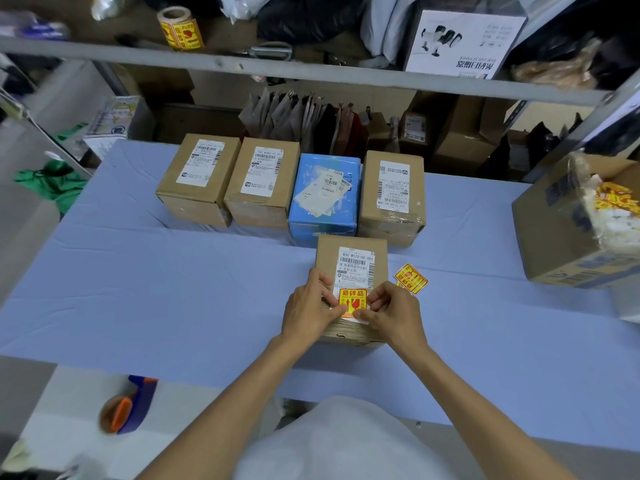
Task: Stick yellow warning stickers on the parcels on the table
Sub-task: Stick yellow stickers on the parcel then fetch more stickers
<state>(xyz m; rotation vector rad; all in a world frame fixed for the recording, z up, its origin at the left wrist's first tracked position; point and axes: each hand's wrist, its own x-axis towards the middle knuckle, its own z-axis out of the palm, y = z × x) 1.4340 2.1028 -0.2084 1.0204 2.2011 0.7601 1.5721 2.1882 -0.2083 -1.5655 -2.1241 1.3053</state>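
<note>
On the surface (pixel 173 289), left to right along the back row, you have two brown boxes (pixel 201 178), a blue box (pixel 325 199) and a third brown box (pixel 393 197); none shows a yellow sticker on the faces you can see. In front stands the near parcel (pixel 349 268). Your left hand (pixel 308 310) and right hand (pixel 391 313) pinch the two sides of a yellow sticker (pixel 352 302), pressing it onto the parcel's top just below the shipping label. To the right lie spare stickers (pixel 411 278), close beside the parcel. Judged so: one parcel is nearly done, four remain.
</note>
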